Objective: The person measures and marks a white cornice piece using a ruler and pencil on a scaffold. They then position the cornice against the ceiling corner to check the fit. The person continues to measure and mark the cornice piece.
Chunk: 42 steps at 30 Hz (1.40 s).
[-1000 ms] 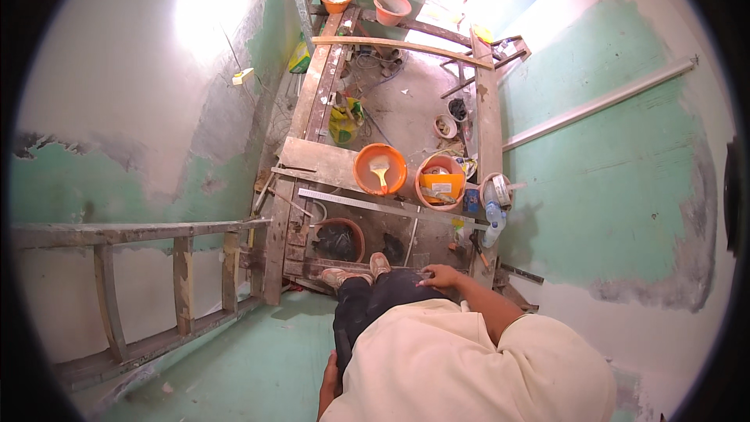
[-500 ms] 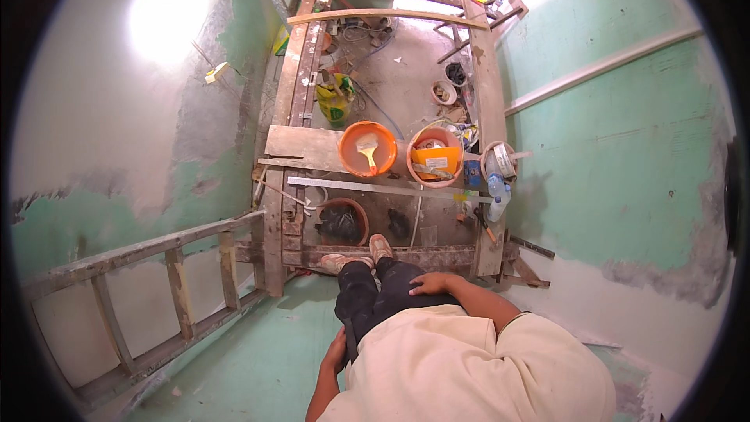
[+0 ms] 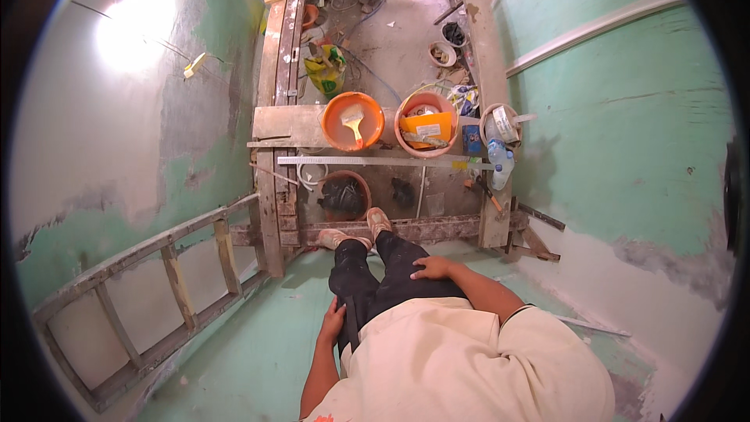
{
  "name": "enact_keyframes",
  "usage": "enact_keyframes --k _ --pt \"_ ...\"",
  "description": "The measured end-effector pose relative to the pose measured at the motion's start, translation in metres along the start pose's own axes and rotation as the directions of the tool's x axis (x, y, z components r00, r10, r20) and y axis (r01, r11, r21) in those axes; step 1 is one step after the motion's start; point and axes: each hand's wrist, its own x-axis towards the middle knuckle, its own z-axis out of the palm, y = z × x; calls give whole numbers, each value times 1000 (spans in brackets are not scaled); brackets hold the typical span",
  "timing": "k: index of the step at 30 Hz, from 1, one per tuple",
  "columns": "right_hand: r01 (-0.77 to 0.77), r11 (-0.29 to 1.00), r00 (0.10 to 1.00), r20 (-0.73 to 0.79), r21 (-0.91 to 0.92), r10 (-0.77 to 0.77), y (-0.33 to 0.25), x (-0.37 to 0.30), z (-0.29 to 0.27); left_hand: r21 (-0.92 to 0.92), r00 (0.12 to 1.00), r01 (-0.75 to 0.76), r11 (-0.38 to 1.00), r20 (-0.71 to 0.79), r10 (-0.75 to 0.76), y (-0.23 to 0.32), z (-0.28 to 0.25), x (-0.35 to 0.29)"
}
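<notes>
My right hand (image 3: pixel 430 268) lies on my right thigh over the dark trousers (image 3: pixel 406 280), fingers stretched out and holding nothing. Against the outer side of my left thigh rests my left hand (image 3: pixel 333 320), its fingers extended along the cloth with nothing seen in them. Both hands are well apart from the tools. Beyond my shoes (image 3: pixel 379 221), an orange bucket (image 3: pixel 378 120) stands on a wooden plank (image 3: pixel 293 126), with a wide paintbrush (image 3: pixel 353 119) across it. Beside it is a pinkish bucket (image 3: pixel 403 134) holding an orange flat piece and other items.
A long pale straightedge (image 3: pixel 367 161) spans the wooden frame. A hammer (image 3: pixel 491 194), plastic bottles (image 3: pixel 500 160) and a small bucket (image 3: pixel 512 134) sit on the right beam. A wooden ladder (image 3: pixel 176 281) leans at the left. Below the planks is a tub with a black bag (image 3: pixel 341 197).
The view has tilted, so the buckets and frame sit higher in the picture. My left hand has shifted slightly up along my thigh; my right hand stays on the other thigh.
</notes>
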Motion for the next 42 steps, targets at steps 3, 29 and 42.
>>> enact_keyframes --k 3,29,42 --pt "9 1000 998 -64 -14 -9 17 1 8 113 999 -44 993 0 45 12 4 9" --pt "-247 965 960 -114 93 257 -123 -1 -7 370 973 -71 926 -178 145 4 -36 84" --pt "187 949 789 -614 252 7 -180 360 -151 523 970 243 817 -141 -198 37 14 104"
